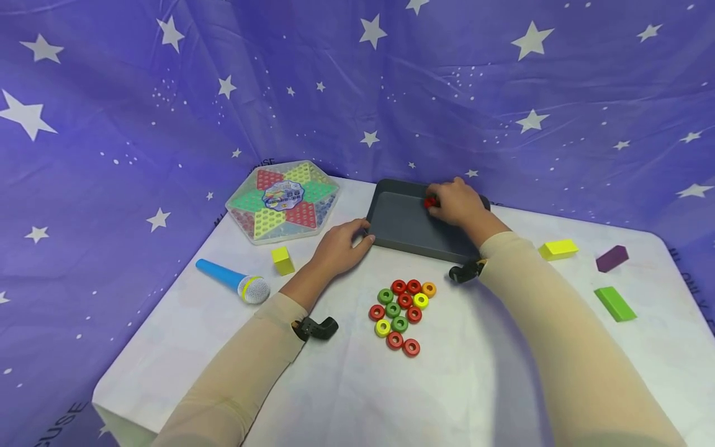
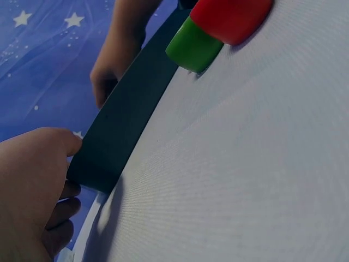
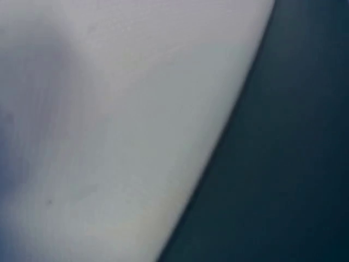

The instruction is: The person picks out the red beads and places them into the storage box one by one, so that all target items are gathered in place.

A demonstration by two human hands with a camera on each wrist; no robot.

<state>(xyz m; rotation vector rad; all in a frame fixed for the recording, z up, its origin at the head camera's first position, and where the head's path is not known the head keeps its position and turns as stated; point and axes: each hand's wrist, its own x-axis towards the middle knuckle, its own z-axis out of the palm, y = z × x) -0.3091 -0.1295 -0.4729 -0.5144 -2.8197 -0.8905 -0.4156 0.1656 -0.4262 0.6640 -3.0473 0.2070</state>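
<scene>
My right hand [image 1: 455, 202] is over the right part of a dark grey tray [image 1: 404, 217], pinching a small red piece [image 1: 430, 202], likely a ring bead, mostly hidden by the fingers. My left hand [image 1: 344, 246] grips the tray's near left corner; in the left wrist view its thumb [image 2: 70, 143] touches the tray wall [image 2: 128, 109], the other fingers curled below. In front of the tray lies a cluster of red, green, yellow and orange ring beads [image 1: 393, 310]. The right wrist view shows only the tray's side [image 3: 283, 153] and the white cloth, no hand.
A hexagonal Chinese checkers set [image 1: 268, 217] lies left of the tray. Nearer are a yellow block [image 1: 283, 261] and a blue toy microphone [image 1: 223, 273]. On the right lie yellow [image 1: 558, 249], purple [image 1: 612, 258] and green [image 1: 615, 303] blocks. A starry purple curtain [image 1: 357, 81] hangs behind.
</scene>
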